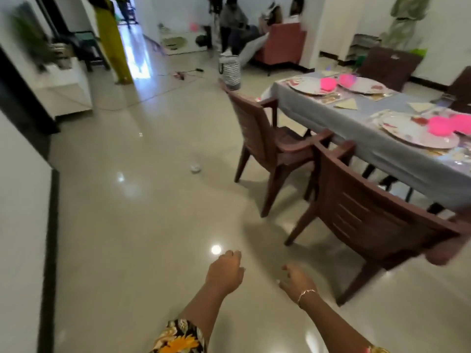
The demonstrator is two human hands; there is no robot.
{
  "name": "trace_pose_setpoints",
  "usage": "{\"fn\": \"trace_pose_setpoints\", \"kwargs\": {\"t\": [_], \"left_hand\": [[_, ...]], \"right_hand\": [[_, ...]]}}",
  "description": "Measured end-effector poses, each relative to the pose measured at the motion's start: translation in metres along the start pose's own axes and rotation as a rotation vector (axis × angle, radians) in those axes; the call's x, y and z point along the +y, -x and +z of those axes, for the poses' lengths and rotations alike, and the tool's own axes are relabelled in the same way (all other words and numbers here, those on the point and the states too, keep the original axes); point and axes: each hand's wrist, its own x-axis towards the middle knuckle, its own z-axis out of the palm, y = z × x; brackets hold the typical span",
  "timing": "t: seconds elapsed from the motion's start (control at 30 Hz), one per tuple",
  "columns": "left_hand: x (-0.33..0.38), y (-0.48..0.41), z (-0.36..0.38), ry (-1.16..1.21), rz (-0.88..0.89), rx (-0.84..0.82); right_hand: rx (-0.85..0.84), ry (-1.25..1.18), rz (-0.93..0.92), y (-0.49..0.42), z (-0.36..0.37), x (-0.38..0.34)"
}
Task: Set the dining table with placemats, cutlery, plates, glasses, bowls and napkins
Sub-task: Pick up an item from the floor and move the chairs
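Observation:
The dining table point(356, 149) stands at the right under a grey-blue cloth. On it lie patterned plates point(418, 135), pink bowls point(442, 124), folded napkins point(347, 104) and shiny placemats. My left hand point(225, 272) and my right hand point(295, 280) hang low over the floor in front of me, apart from the table. Both have loosely curled fingers and hold nothing. A bracelet circles my right wrist.
Two brown plastic chairs point(265, 138) point(377, 225) stand along the table's near side, and more are at its far side. A small object point(195, 168) lies on the glossy floor. A striped bag point(229, 70), a white cabinet point(66, 90) and several people are further back.

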Motion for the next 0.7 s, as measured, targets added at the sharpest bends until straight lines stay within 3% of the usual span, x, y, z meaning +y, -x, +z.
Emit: {"fn": "trace_pose_setpoints", "kwargs": {"t": [0.3,0.47,0.7], "left_hand": [[-0.141,-0.072,-0.071,0.103,-0.160,0.100],[-0.208,-0.167,-0.121,0.113,-0.217,0.093],[-0.280,-0.307,-0.217,0.147,-0.253,0.094]], "right_hand": [[-0.086,0.059,-0.165,-0.138,0.003,-0.164],[-0.113,0.052,-0.185,-0.242,-0.003,-0.234],[-0.086,0.142,-0.216,-0.386,-0.075,-0.327]]}}
